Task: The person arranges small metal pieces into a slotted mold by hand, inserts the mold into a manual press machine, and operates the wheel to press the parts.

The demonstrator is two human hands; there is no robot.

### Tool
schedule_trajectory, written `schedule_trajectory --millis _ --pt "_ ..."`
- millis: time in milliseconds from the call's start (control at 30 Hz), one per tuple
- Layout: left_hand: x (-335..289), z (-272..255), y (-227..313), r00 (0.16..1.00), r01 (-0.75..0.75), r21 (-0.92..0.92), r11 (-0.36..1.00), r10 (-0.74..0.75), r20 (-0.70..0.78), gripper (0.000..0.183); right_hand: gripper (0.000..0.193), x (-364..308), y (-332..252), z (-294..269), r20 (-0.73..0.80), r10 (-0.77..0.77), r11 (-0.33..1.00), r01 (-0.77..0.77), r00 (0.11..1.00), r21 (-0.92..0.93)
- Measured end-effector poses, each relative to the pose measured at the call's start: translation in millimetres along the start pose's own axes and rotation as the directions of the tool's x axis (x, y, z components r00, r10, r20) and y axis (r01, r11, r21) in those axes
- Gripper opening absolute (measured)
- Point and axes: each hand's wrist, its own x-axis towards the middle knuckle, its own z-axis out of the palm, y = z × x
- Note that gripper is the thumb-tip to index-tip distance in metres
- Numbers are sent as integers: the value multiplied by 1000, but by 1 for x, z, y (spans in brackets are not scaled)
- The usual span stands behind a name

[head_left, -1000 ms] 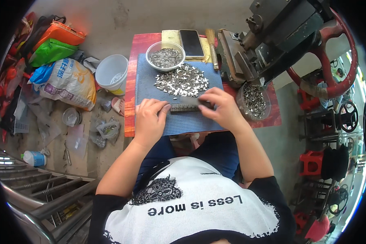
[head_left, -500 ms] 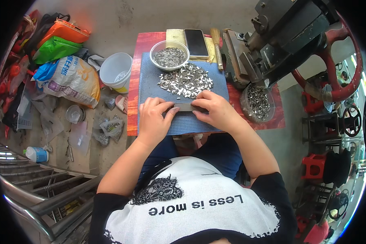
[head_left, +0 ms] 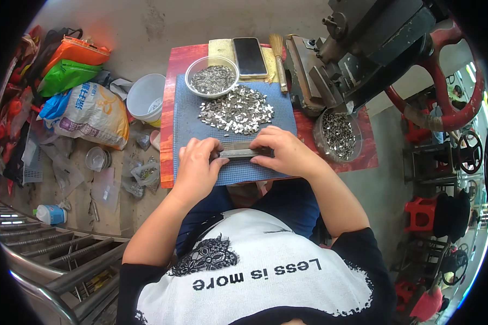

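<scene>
Both hands grip a narrow grey metal bar (head_left: 238, 153) by its ends, low over the front of a blue textured mat (head_left: 183, 122). My left hand (head_left: 197, 167) closes thumb and fingers on the left end. The right end is pinched by my right hand (head_left: 287, 150). A lighter edge runs along the bar; its ends are hidden under my fingers. Just beyond lies a loose pile of small dark and silvery metal pieces (head_left: 238, 111). A round clear bowl (head_left: 216, 95) behind the pile holds more small metal pieces.
A phone (head_left: 250, 56) rests on a yellow cloth beside a straw brush (head_left: 279, 62). At right stand a dark press (head_left: 341, 70) with a red handwheel (head_left: 439, 123) and a clear tub (head_left: 322, 149) of pieces. Left floor: white bucket (head_left: 145, 97), bags, metal railing (head_left: 54, 276).
The bar has come slightly nearer to me and tipped, so its light long edge now shows. Both hands keep hold of it. The whole view has shifted a little.
</scene>
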Motion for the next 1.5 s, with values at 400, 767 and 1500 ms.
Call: schedule_trajectory --millis 400,767,1500 --pt "88 -9 58 974 -203 -308 930 224 37 60 20 -22 -19 -69 -421 170 985 -136 891 109" --pt "178 100 120 933 -359 -329 873 344 -104 128 23 -22 25 -113 -730 182 852 -476 659 -217" --pt "170 113 119 946 -319 -281 905 286 -156 129 36 -18 82 -131 -604 440 791 -606 664 -90"
